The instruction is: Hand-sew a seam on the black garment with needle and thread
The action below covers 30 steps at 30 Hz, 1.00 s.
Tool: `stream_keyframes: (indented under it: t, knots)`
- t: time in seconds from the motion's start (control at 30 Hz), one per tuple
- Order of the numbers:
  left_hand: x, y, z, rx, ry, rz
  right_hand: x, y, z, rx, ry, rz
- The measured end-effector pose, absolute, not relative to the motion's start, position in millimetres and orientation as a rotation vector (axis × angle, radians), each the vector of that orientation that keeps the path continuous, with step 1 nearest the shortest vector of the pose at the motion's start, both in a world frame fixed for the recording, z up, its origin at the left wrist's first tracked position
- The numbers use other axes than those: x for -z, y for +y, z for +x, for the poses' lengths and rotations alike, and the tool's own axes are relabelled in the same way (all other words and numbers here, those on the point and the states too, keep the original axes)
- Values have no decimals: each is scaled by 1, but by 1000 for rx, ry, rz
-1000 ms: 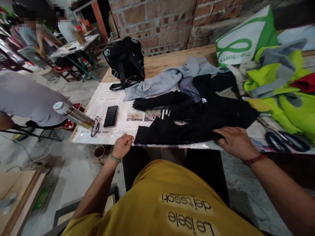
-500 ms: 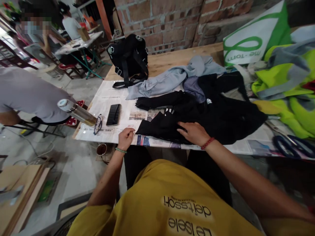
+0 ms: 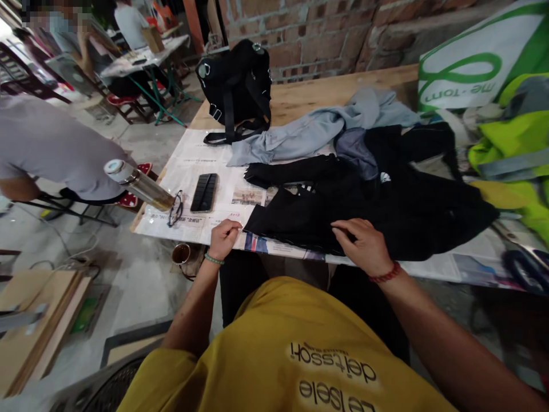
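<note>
A black garment (image 3: pixel 295 220) with a small white logo lies spread along the table's near edge, one sleeve-like strip pointing left. At its left corner, my left hand (image 3: pixel 223 239) is closed, thumb and forefinger pinching the tip of the cloth. My right hand (image 3: pixel 364 245) is over the garment's near edge, its thumb and fingers drawn together. Whatever lies between those right fingertips is too small or hidden to make out. Behind the black cloth are a grey-blue garment (image 3: pixel 295 137) and a darker grey piece of cloth (image 3: pixel 357 151).
On the newspaper-covered table (image 3: pixel 182 166) lie a phone (image 3: pixel 204 192), glasses (image 3: pixel 175 209) and a tilted glass bottle (image 3: pixel 141 186). A black backpack (image 3: pixel 235 86) stands behind. Rightward are scissors (image 3: pixel 521 257), yellow-green clothing (image 3: pixel 514 137) and a white-green bag (image 3: pixel 463 74). A person (image 3: pixel 55 149) sits at left.
My right hand has drawn its spread fingers together and lifted slightly off the cloth. My left hand stays at the garment's corner. The whole view has shifted a little.
</note>
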<state>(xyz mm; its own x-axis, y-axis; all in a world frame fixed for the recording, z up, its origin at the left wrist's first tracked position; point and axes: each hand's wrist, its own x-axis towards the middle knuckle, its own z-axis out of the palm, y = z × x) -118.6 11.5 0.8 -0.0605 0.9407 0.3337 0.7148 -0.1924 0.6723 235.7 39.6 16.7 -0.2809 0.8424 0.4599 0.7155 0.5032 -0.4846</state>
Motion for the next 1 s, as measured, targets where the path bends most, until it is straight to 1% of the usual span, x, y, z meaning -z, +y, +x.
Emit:
stream_keyframes:
  t: [0.2,0.33,0.47,0.6,0.8,1.0]
  knots:
    - [-6,10,-126,-1062,1558,1823,-16,11,218,-287,-2286,-1118]
    - [-9,12,-130,-1026,1461,1779,-8,8,178,-218,-2443,-1064]
    - [-8,12,-128,-1021,1472,1808,6,12,158,-116,-2507,-978]
    - [-5,12,-125,-1014,1522,1852,20,9,167,-142,-2481,-875]
    - [-3,12,-125,-1013,1547,1837,23,1,174,-172,-2448,-926]
    - [-3,13,-129,-1042,1532,1805,24,4,176,-88,-2440,-993]
